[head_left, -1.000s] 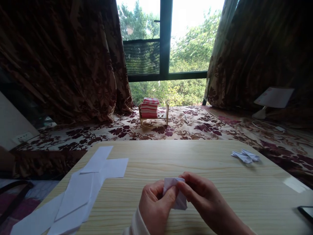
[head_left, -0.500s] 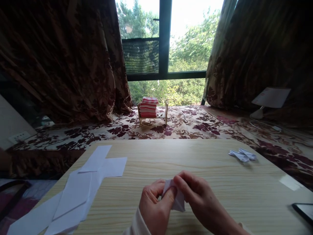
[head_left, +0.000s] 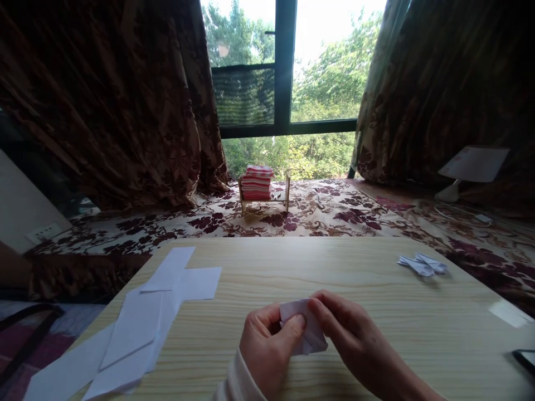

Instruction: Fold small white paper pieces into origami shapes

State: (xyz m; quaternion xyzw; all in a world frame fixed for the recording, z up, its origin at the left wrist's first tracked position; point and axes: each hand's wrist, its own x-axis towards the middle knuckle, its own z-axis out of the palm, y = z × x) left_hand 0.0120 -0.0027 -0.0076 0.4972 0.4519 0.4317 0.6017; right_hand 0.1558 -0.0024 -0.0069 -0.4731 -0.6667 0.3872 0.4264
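Between my two hands, above the near part of the table (head_left: 234,326), is a small folded piece of white paper (head_left: 314,336). My left hand (head_left: 267,345) pinches it from the left, with the thumb pressed flat across its face. At its upper right edge, the fingertips of my right hand (head_left: 349,331) grip the paper. Fingers partly cover the folds, so the full shape is hidden. Loose white sheets (head_left: 134,328) overlap one another on the left side of the table. Toward the right back lie folded white paper pieces (head_left: 424,264), close together.
A dark-edged device (head_left: 524,359) is cut off at the right edge. Past the table, a small wooden stand (head_left: 287,195) holds folded red-and-white striped cloths (head_left: 257,182) on a flowered cover. A white lamp (head_left: 474,164) stands at the right, before dark curtains and a window.
The paper has turned in my hands and shows a wider face. My right hand has shifted slightly right with it. The whole view has moved a little.
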